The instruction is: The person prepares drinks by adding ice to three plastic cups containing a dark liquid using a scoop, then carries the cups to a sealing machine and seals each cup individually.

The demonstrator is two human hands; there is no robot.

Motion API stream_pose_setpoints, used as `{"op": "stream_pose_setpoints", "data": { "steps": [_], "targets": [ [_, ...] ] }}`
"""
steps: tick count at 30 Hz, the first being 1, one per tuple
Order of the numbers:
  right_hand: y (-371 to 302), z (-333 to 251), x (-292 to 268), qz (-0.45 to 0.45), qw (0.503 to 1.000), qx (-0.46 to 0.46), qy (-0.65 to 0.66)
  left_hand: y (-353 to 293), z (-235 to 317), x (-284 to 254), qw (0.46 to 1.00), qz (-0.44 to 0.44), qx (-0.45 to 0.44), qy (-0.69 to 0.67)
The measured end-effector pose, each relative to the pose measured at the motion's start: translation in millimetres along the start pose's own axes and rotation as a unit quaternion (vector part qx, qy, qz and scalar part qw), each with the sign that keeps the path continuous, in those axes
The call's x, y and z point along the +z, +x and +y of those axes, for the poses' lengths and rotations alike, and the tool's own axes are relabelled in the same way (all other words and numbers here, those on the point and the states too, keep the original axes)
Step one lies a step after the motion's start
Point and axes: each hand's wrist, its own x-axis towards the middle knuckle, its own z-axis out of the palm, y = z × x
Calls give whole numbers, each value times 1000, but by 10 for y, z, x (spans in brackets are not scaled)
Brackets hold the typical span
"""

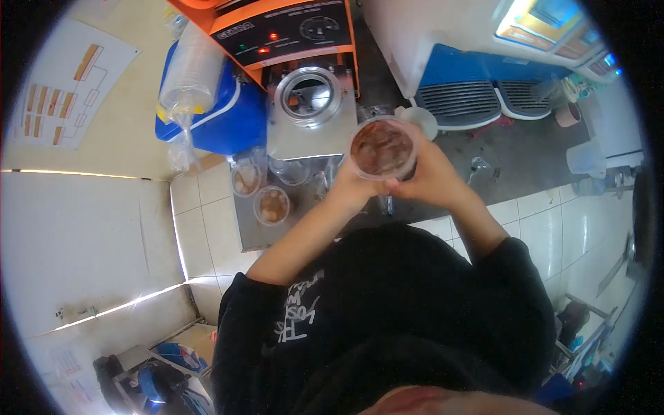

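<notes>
The orange cup-sealing machine (290, 34) stands at the back of the grey counter (526, 152), its round steel ring (309, 95) open and bare — up and to the left of the one clear plastic cup (382, 147) of brown iced drink. That cup sits upright between both hands, above the counter: the left hand (351, 185) and the right hand (427, 176) each wrap fingers round its wall (the left is nearer the ring). Two more filled cups (271, 205) wait on the machine's tray, left of the hands — three in all.
</notes>
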Motion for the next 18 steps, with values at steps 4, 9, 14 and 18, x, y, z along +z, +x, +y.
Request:
{"op": "stream_pose_setpoints", "data": {
  "steps": [4,9,14,18],
  "targets": [
    [-326,326,-225,46,996,-29,68,125,-325,162,990,-85,-5,115],
    [-795,912,-513,191,971,15,141,-87,-341,-45,866,-101,55,486],
    [-1518,1921,-1610,395,900,103,-152,-870,505,-474,781,233,10,580],
    [-1588,2300,-1980,437,899,10,-34,-1348,655,-1022,631,458,-57,623]
  ]
}}
